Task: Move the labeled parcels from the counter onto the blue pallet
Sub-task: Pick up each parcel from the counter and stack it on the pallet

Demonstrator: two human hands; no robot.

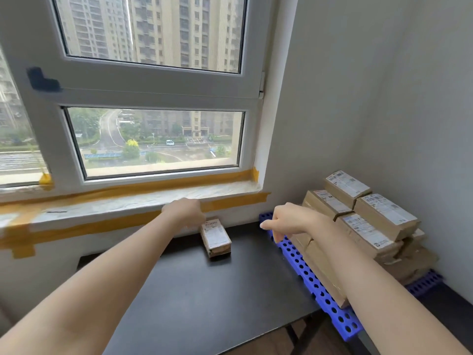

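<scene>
One brown labeled parcel (216,238) lies flat on the black counter (204,290), close to the wall under the window. My left hand (184,213) reaches over the counter to the parcel's far left corner. Its fingers bend down behind the hand and are hidden, so a grip cannot be made out. My right hand (288,221) hovers above the near-left edge of the blue pallet (311,278), fingers loosely curled and holding nothing. Several labeled parcels (368,226) are stacked in layers on the pallet against the right wall.
A windowsill (128,201) edged with yellow tape juts out just above the counter's back edge. The grey wall (384,111) closes in the pallet on the right. The counter's front edge and its legs show at the bottom.
</scene>
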